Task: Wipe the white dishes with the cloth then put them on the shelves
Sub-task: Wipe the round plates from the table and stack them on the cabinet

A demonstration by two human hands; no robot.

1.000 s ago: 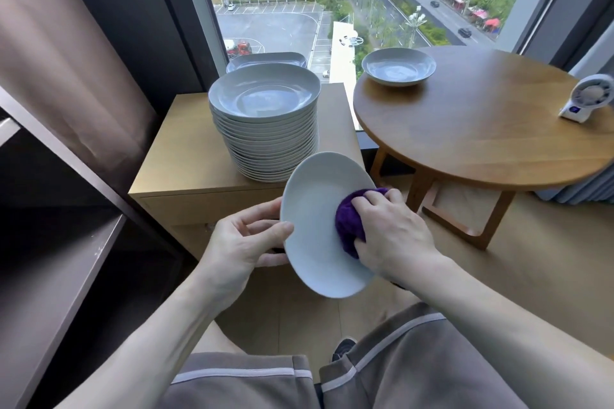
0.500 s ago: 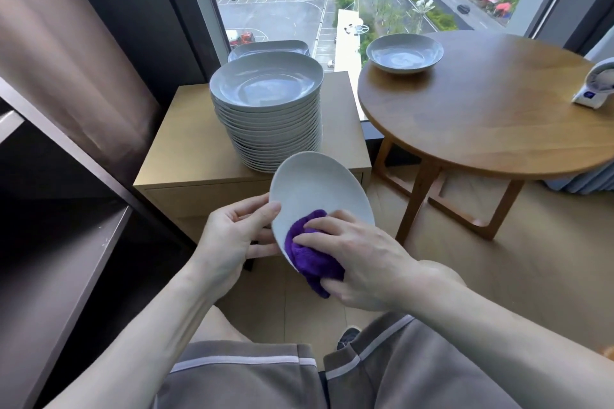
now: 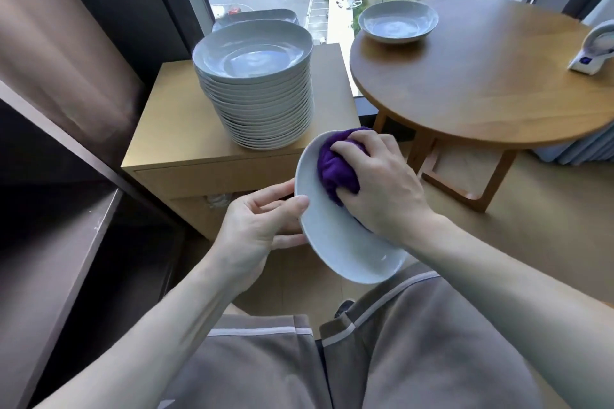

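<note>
In the head view, the left hand (image 3: 255,226) is gripping a white dish (image 3: 335,242) by its left rim, with the thumb lying over the inner edge and the fingers curled behind it. The dish is tilting, its hollow facing up and towards the right hand (image 3: 382,183). That hand is bunching a purple cloth (image 3: 334,169) in curled fingers and pressing it into the upper part of the dish's hollow, knuckles up, with the cloth showing to the left of the fingertips. Both hands are holding the dish in the air above the person's grey shorts (image 3: 415,352).

Just beyond the two hands, a tall stack of white dishes (image 3: 255,93) is sitting on a low wooden cabinet (image 3: 172,129), and the edge of a further dish (image 3: 255,15) is showing behind the stack. Beyond the right hand and off to its right, a round wooden table (image 3: 481,83) is carrying a single white dish (image 3: 398,21) at its far left edge and a small white fan (image 3: 594,50) at its right edge. To the left of the left hand, dark shelves (image 3: 50,226) are running along the frame edge.
</note>
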